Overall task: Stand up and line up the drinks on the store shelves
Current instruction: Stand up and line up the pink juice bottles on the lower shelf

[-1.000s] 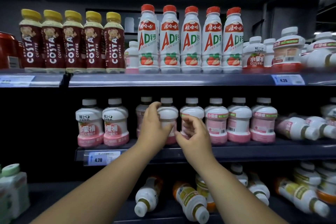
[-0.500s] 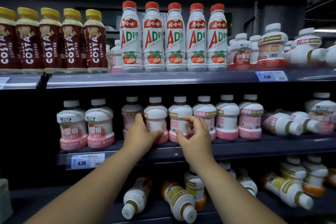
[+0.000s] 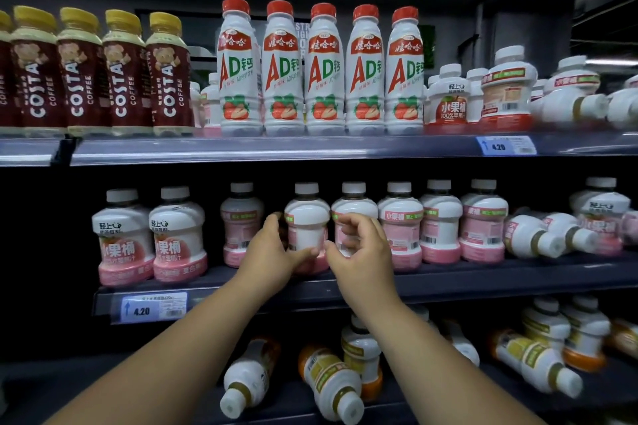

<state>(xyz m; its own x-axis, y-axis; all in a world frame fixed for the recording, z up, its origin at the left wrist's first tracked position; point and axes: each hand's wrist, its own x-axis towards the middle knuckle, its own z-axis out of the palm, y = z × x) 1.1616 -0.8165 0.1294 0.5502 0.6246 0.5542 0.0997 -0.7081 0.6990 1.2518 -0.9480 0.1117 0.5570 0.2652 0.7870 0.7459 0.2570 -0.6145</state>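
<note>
Top shelf: coffee bottles and AD bottles stand in tidy rows; white bottles lie down at far right.
Middle shelf: pink bottles mostly upright, labels facing unevenly; fallen bottles at right.
Bottom shelf: orange bottles mostly on their sides.
Judgement: roughly half done.
Left grip clasps one pink bottle, upright mid-row. Right grip curls at its neighbour; cannot tell whether it is grasping.
</note>
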